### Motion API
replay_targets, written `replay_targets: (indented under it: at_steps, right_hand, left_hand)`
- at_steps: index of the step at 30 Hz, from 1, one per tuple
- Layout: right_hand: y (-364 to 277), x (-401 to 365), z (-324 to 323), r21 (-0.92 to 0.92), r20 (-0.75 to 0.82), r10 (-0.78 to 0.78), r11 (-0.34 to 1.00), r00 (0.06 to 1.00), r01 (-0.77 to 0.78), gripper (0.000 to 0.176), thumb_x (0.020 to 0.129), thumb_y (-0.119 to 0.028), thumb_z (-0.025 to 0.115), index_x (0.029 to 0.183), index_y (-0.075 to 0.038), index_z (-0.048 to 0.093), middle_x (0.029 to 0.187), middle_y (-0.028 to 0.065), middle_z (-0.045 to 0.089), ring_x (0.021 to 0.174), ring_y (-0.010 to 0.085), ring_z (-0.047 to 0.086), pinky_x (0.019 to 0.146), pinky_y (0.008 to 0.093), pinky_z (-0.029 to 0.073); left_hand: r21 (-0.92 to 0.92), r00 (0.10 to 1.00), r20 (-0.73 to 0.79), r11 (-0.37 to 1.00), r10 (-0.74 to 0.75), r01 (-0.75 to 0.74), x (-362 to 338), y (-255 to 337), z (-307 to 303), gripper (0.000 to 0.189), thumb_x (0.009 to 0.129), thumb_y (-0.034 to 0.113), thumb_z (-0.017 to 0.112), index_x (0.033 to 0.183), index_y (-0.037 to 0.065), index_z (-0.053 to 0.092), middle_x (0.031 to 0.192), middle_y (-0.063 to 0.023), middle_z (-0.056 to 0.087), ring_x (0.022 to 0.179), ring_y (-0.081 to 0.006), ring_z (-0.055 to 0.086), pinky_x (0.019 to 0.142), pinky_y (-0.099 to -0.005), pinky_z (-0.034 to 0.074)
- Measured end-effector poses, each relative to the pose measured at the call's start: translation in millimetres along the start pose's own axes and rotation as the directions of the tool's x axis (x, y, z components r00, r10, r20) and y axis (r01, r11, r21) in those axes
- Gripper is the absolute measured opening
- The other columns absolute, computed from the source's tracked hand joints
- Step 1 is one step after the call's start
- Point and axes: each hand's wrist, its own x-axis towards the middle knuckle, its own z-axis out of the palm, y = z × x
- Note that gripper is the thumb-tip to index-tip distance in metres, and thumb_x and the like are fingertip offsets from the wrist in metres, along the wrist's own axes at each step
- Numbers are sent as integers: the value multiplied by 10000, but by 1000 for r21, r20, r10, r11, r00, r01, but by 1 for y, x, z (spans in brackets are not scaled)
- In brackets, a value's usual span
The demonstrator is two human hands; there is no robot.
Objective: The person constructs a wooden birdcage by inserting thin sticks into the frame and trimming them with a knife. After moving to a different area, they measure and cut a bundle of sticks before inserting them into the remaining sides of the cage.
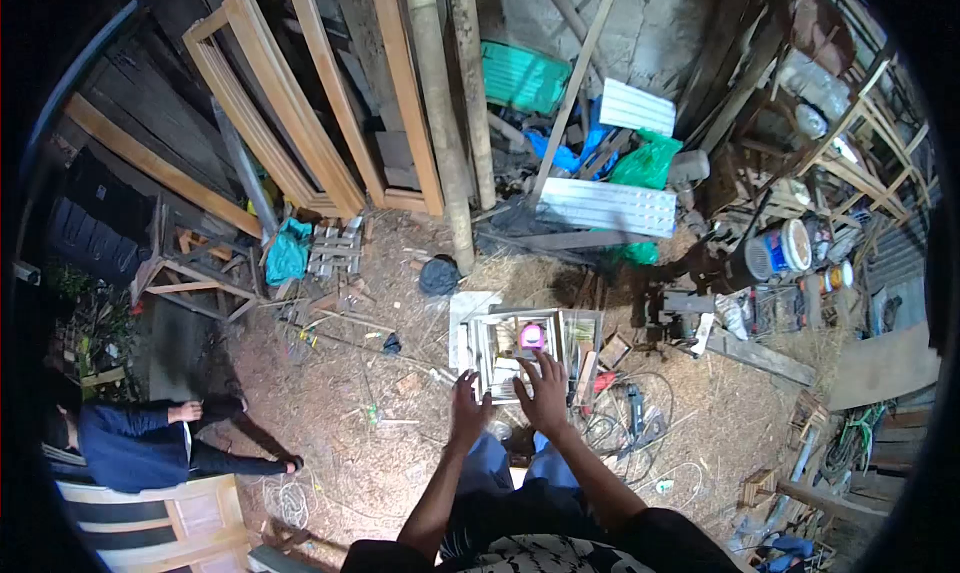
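I look down at a small wooden frame box [478, 353] on the sawdust floor in front of my knees. A pink round object [532, 336] lies inside it, among small pieces of wood. My left hand [466, 407] hovers with spread fingers at the box's near left corner and holds nothing. My right hand [545, 388] rests, fingers apart, on the near edge of the box, just below the pink object. It grips nothing that I can see.
Wooden door frames [290, 103] and poles lean on the far wall. White corrugated sheets [606, 207] and green bags lie beyond the box. Cables and tools [625, 408] are at my right. Another person in blue [135, 443] sits at left near a door panel.
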Motion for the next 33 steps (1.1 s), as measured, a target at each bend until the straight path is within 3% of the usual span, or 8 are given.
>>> replay_targets:
  at_steps: [9,13,17,21,23,25,29,33]
  right_hand:
    - [76,13,25,-105,53,-20,994,998,25,474,968,-318,681,1409,-163,606,1593,172,405,1500,403,319,1218,620,203]
    - [104,27,51,48,127,-50,998,991,44,549,959,-292,697,1479,-184,556,1620,179,364,1489,416,344,1209,550,283]
    - [109,40,70,207,74,-111,974,991,94,500,961,-274,692,1428,-130,588,1614,205,372,1496,400,349,1188,518,326]
    - [106,46,91,-6,49,-210,978,976,211,442,939,-236,720,1361,-127,642,1551,150,473,1490,391,351,1128,538,366]
    - [117,40,107,185,-140,-198,957,970,222,355,925,-215,732,1262,-114,690,1434,124,589,1436,389,436,1099,523,386]
    - [126,38,115,239,-218,-182,943,959,234,303,912,-214,742,1191,-98,718,1275,109,686,1380,390,506,1077,503,407]
    - [134,25,122,220,-264,-238,929,935,299,209,908,-214,744,1080,-96,745,1069,83,744,1272,361,584,1010,480,446]
    - [129,9,122,63,-315,-314,935,896,350,202,897,-221,756,1052,-92,741,972,72,752,1076,321,653,975,474,458]
  left_hand:
    - [153,994,106,987,24,-40,21,-54,51,731,986,252,672,1601,72,321,1649,-303,220,1512,-500,251,1225,-550,279]
    - [326,973,105,917,207,-231,52,-80,66,728,980,311,684,1595,94,361,1671,-318,166,1559,-492,137,1238,-563,217]
    - [395,974,53,891,221,-223,86,-97,56,743,926,427,731,1558,153,453,1684,-310,142,1570,-480,130,1213,-617,249]
    - [461,973,122,857,198,-232,97,-92,40,732,900,367,774,1532,135,488,1689,-302,137,1563,-491,149,1194,-615,299]
    - [318,968,128,916,215,-245,97,-101,38,709,866,277,815,1492,97,534,1689,-300,140,1569,-475,141,1214,-593,290]
    - [-216,948,52,931,313,-295,96,-137,44,773,799,223,856,1486,56,544,1701,-275,115,1585,-410,100,1264,-571,175]
    - [-406,876,109,826,469,-392,96,-173,32,855,777,261,861,1515,25,499,1699,-296,94,1588,-409,89,1271,-553,103]
    - [-423,802,-63,712,595,-561,90,-184,51,884,739,373,865,1482,20,543,1682,-311,184,1576,-434,172,1253,-541,175]
